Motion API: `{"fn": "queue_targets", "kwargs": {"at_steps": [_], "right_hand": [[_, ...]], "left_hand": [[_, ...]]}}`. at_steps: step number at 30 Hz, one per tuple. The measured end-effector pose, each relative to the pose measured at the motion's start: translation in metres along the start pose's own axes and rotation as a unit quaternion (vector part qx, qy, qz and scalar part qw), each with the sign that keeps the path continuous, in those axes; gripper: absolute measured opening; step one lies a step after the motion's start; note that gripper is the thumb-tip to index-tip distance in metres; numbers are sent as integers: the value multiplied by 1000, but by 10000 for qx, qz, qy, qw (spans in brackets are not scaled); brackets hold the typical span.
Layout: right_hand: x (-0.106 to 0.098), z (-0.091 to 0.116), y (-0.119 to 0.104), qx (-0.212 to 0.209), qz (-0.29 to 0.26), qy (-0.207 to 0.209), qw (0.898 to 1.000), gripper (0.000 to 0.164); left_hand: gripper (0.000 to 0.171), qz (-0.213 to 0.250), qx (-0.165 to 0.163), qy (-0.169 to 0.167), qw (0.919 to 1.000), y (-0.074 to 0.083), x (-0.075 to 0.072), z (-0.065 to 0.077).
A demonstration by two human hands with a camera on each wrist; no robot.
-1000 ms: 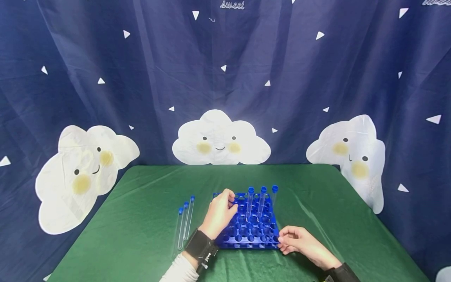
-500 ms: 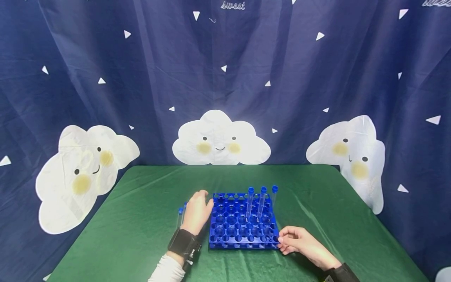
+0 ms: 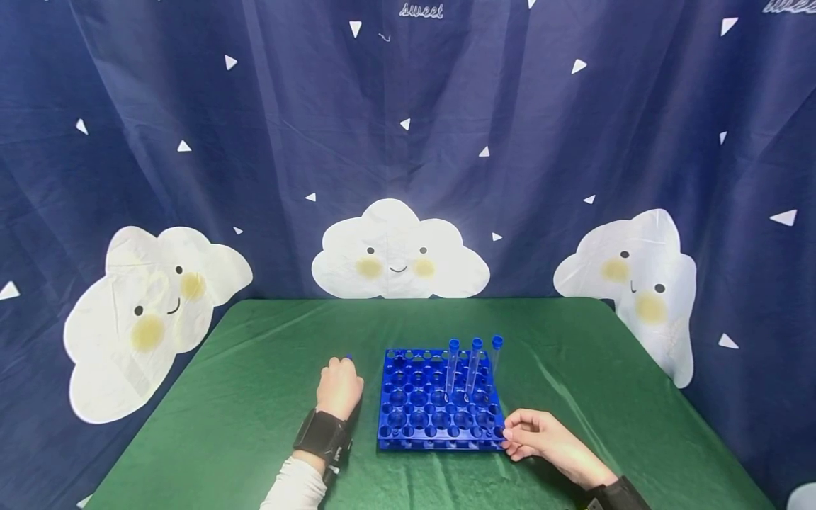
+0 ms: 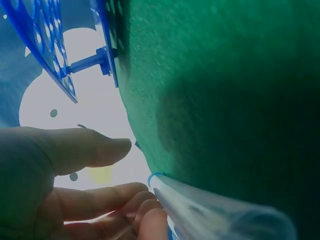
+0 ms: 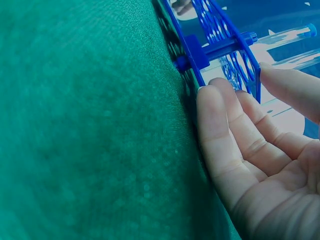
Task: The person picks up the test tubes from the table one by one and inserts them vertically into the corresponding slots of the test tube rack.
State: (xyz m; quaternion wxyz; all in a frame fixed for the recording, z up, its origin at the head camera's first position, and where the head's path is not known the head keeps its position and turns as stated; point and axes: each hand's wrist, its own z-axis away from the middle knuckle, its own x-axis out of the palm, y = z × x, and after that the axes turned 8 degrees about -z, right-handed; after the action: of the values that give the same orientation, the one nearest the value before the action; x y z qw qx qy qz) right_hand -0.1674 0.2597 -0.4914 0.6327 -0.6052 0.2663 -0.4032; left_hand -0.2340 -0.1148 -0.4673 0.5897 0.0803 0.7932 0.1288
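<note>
My left hand [image 3: 339,388] is over the test tubes lying on the table, left of the rack, and mostly covers them in the head view. In the left wrist view its fingertips touch a clear test tube [image 4: 215,207], while the thumb stands apart from it. My right hand [image 3: 538,440] holds the near right corner of the blue test tube rack [image 3: 440,445]. The right wrist view has its thumb on the rack's upper plate and fingers by the lower plate. Three blue-capped tubes [image 3: 474,367] stand in the rack's right part.
A green cloth covers the table [image 3: 255,397]. Behind it hangs a dark blue curtain [image 3: 408,156] with white clouds and triangles.
My left hand has moved left from above the rack to the lying tubes, covering them from the head view. The right hand has stayed at the rack's corner.
</note>
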Motion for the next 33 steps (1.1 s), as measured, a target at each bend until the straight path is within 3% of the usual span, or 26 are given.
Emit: {"fn": "queue_targets", "kwargs": {"at_steps": [9, 17, 33], "right_hand": [[0, 0, 0, 6, 10, -25, 10000, 26], [-1, 0, 0, 3, 5, -26, 10000, 28], [-1, -1, 0, 48, 25, 4, 10000, 30]], "left_hand": [[10, -89, -60, -28, 9999, -1, 2, -3], [11, -330, -63, 219, 9992, -2, 8, -9], [12, -424, -245, 47, 9988, -4, 12, -15]]}}
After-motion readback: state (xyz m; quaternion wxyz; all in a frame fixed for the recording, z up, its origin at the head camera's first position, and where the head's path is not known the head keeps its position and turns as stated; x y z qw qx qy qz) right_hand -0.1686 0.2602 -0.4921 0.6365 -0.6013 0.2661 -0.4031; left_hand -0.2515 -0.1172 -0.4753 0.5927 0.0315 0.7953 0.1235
